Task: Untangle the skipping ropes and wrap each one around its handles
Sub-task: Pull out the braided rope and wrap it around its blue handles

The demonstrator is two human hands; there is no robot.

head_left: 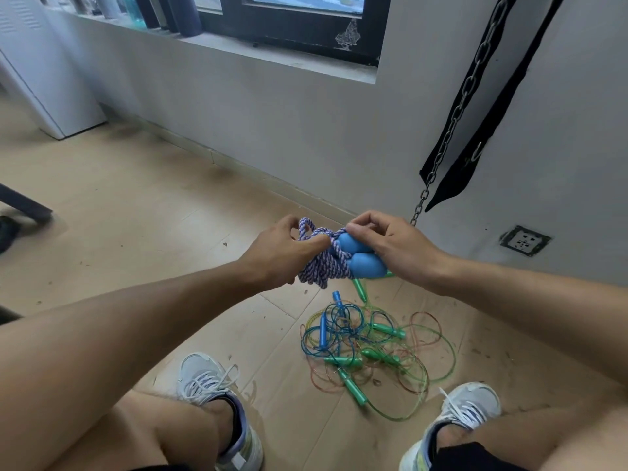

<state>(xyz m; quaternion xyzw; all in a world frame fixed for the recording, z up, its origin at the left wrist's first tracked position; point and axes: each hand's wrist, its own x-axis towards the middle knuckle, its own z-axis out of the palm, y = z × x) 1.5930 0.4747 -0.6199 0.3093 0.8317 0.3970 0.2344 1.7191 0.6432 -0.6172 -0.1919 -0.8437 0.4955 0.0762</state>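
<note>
A purple-and-white braided skipping rope (326, 263) is wound around its two rounded blue handles (365, 265), held in the air above the floor. My left hand (282, 249) grips the wound rope and pinches a loose loop at its top. My right hand (390, 243) holds the two blue handles together, thumb and fingers curled over them. Below on the floor lies a tangled pile of thin plastic ropes (370, 345), blue, green and orange, with slim blue handles (323, 329) and green handles (353, 385) mixed in.
My two feet in pale trainers (210, 379) stand either side of the pile on a tan floor (136, 212). A grey wall (272, 124) with a window sill is ahead. A chain and black straps (452, 130) hang at right, above a wall socket (525, 240). A white cabinet (51, 83) stands far left.
</note>
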